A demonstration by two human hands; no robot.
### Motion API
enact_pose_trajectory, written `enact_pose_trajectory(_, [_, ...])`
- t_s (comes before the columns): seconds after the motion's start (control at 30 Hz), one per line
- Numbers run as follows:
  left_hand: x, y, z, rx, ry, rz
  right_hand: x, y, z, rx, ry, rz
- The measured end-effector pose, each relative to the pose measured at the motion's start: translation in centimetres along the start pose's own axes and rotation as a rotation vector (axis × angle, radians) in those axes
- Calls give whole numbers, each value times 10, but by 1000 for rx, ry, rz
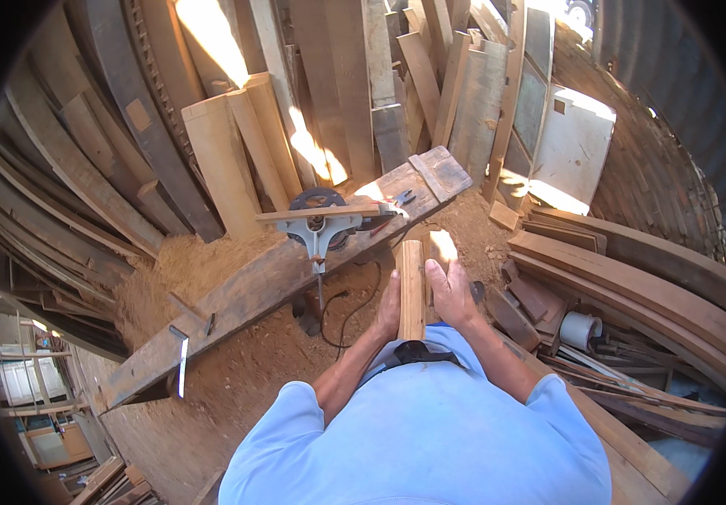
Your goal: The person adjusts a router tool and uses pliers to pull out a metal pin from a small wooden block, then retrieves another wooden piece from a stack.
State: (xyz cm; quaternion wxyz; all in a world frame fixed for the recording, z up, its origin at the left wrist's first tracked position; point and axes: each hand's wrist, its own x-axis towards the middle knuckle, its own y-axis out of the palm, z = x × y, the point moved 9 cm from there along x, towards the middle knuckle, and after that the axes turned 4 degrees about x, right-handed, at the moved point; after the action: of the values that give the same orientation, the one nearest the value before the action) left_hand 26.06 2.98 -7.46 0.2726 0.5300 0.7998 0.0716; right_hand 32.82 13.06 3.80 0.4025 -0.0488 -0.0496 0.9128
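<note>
While the saw [325, 231] sits untouched at the far edge of the bench [245, 295], your left hand [387, 305] and right hand [455, 295] press wood [412, 290] between them: apparently shaped, remainder unclear.

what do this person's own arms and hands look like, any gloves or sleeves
The light blue top has short, loose sleeves ending around the elbows, leaving the left forearm and right forearm bare. The left hand and right hand are ungloved, and no watch or band shows at either wrist.
</note>
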Motion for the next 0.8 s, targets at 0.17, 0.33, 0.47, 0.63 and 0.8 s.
enact_pose_trajectory(0.17, [-10,-25,5,-225,-64,-117,1,32,32,40,0,86])
enact_pose_trajectory(0.33, [-35,-76,0,-308,63,-137,-11,82,51,119,-25,246])
enact_pose_trajectory(0.47, [-71,-127,-21,-56,322,-321,-33,134,47,107,5,404])
enact_pose_trajectory(0.63, [-101,-165,-25,-142,473,-561,-32,188,33,70,21,543])
enact_pose_trajectory(0.8, [-131,-179,-47,-205,423,-583,-20,234,-36,336,302,676])
